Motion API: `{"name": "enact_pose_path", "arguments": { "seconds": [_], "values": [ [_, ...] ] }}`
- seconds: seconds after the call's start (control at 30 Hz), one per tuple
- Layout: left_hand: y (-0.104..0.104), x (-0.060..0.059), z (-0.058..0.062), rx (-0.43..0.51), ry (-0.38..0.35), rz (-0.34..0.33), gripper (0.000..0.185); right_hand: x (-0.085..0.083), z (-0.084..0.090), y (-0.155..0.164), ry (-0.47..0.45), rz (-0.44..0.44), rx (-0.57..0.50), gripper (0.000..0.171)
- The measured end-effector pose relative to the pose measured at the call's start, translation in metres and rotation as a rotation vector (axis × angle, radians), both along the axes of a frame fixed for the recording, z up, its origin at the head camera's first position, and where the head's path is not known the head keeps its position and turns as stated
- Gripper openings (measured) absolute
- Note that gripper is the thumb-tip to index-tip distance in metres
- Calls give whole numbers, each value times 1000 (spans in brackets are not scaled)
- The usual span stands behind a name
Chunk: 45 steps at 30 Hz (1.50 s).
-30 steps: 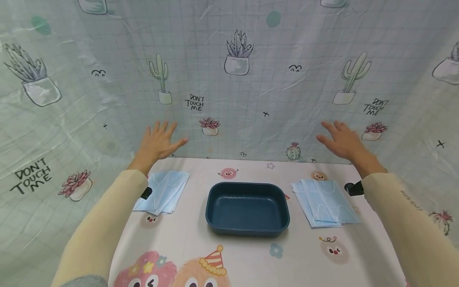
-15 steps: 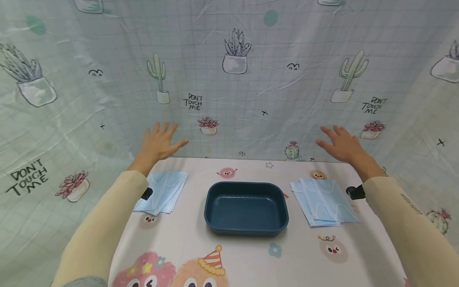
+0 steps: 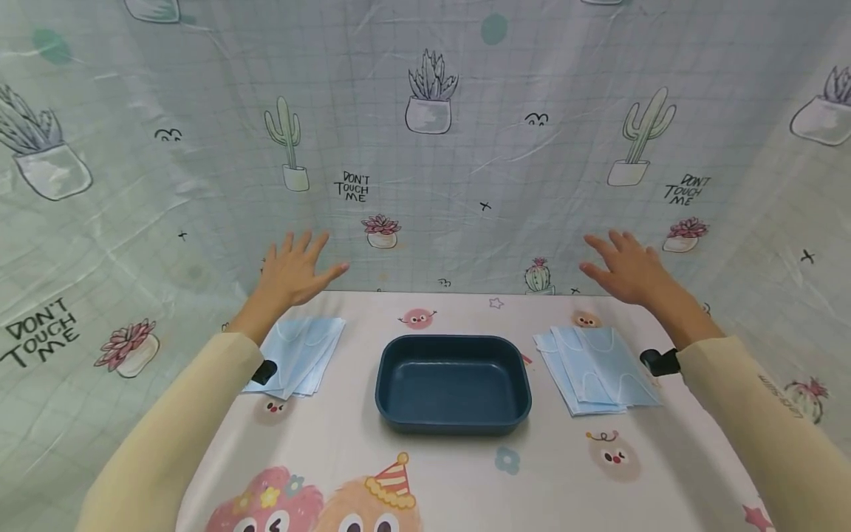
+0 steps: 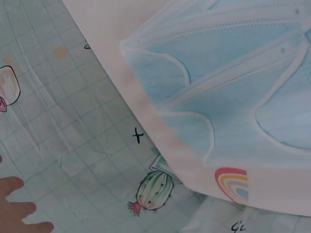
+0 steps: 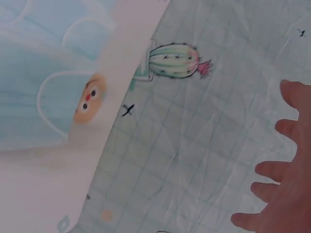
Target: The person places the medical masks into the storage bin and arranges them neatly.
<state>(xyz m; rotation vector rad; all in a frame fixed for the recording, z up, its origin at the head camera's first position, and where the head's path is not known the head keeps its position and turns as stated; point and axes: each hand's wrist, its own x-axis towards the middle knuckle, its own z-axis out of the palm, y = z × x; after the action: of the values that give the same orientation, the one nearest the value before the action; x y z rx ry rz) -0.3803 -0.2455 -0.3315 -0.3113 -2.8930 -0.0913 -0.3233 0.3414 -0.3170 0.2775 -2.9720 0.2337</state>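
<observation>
Both hands are raised with fingers spread and hold nothing. The left hand (image 3: 291, 273) is above the far left part of the table, beyond a fanned stack of light blue face masks (image 3: 307, 355). Its forearm hides part of that stack. On the other side, the right hand (image 3: 628, 270) hovers past a second stack of blue face masks (image 3: 595, 369). White ear loops show on the masks (image 4: 233, 126) in the left wrist view and on the masks (image 5: 34, 92) in the right wrist view. Between the stacks sits a dark blue rectangular tray (image 3: 453, 425) with nothing in it.
The table (image 3: 459, 473) has a white cover with printed cartoon figures. A grey-green sheet (image 3: 485, 162) printed with cacti hangs behind and at both sides. Small black devices are on the left wrist (image 3: 264, 372) and the right wrist (image 3: 660, 362).
The head view has shifted slightly, so the scene slides a little left. The right hand has lowered slightly. Masks and tray stay in place on the table.
</observation>
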Motion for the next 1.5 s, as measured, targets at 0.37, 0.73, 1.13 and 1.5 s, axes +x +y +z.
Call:
{"name": "enact_pose_path", "arguments": {
  "seconds": [0.37, 0.73, 1.13, 1.5],
  "values": [
    [20, 37, -16, 125, 25, -91, 91, 34, -1, -19, 3, 75, -44, 68],
    [51, 72, -49, 461, -164, -127, 93, 65, -29, -21, -56, 154, -222, 68],
    [83, 99, -75, 779, -362, -227, 78, 69, -65, 5, -154, 42, -448, 63],
    [98, 107, -105, 1060, -373, -221, 50, 64, -84, 32, -260, -52, -531, 70]
  ]
}}
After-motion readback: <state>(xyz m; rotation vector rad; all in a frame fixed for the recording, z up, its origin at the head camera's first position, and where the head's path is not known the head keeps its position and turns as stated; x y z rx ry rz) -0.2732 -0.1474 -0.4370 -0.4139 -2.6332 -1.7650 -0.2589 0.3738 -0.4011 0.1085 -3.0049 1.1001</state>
